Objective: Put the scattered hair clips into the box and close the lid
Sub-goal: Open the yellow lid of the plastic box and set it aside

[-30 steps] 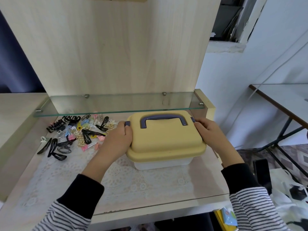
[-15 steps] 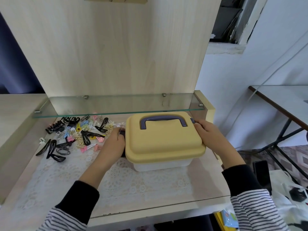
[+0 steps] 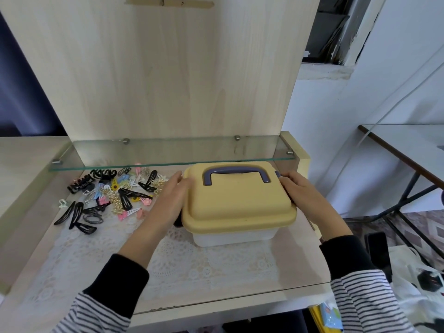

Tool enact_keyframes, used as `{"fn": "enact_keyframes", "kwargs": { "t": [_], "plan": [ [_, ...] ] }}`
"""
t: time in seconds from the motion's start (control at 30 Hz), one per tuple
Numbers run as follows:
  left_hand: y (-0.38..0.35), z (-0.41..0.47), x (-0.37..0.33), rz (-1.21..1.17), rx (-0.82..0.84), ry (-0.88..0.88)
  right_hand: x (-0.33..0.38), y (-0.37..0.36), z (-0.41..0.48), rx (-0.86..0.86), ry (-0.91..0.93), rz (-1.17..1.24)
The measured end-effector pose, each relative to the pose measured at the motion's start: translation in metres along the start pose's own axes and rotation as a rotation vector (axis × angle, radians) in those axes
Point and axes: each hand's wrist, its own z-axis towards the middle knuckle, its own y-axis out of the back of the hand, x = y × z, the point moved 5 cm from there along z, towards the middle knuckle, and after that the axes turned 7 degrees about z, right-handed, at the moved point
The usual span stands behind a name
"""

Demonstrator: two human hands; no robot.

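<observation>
1. Fingers point(image 3: 287, 179) of the right hand point(image 3: 300, 193) are curling over the right edge of the yellow lid point(image 3: 237, 203). The left hand point(image 3: 168, 200) is lying against its left edge, and I cannot tell whether it is gripping.
2. Box point(image 3: 230, 236) is sitting lidded on the bench point(image 3: 295, 255).
3. Hair clips point(image 3: 113, 195) are lying scattered left of it, so opening, loading and closing are seemingly all remaining.

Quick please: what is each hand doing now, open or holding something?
Left hand: open, straight fingers against the yellow lid.
Right hand: grips the lid's right edge.
</observation>
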Motion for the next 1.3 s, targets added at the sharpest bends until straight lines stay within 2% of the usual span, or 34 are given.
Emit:
{"fn": "enact_keyframes", "kwargs": {
  "t": [0.1, 0.27, 0.4, 0.47, 0.6, 0.8, 1.07, 1.23, 1.3],
  "plan": [
    [-0.016, -0.007, -0.003, -0.045, 0.034, -0.036, -0.003, -0.001, 0.000, -0.013, 0.008, -0.006],
    [-0.018, -0.009, -0.004, -0.118, 0.022, -0.051, 0.005, -0.001, 0.004, -0.028, 0.078, -0.247],
    [-0.019, -0.009, -0.006, -0.100, 0.018, -0.052, 0.010, 0.001, 0.003, -0.027, 0.104, -0.310],
    [-0.019, -0.009, -0.006, -0.090, 0.013, -0.037, 0.003, 0.002, 0.002, -0.045, 0.065, -0.245],
    [-0.017, -0.009, -0.005, -0.062, 0.007, -0.019, -0.025, 0.000, 0.000, -0.002, -0.115, 0.166],
    [-0.019, -0.011, -0.008, -0.081, 0.006, -0.035, -0.033, -0.003, -0.004, 0.027, -0.159, 0.393],
    [-0.016, -0.013, -0.006, -0.081, 0.030, -0.029, -0.044, -0.006, -0.004, 0.018, -0.133, 0.472],
    [-0.013, -0.008, -0.008, -0.048, 0.035, 0.006, -0.034, 0.007, 0.005, -0.036, -0.050, 0.273],
    [-0.009, -0.011, -0.017, -0.068, 0.016, 0.010, -0.024, 0.014, 0.005, -0.113, -0.017, 0.226]
  ]
}}
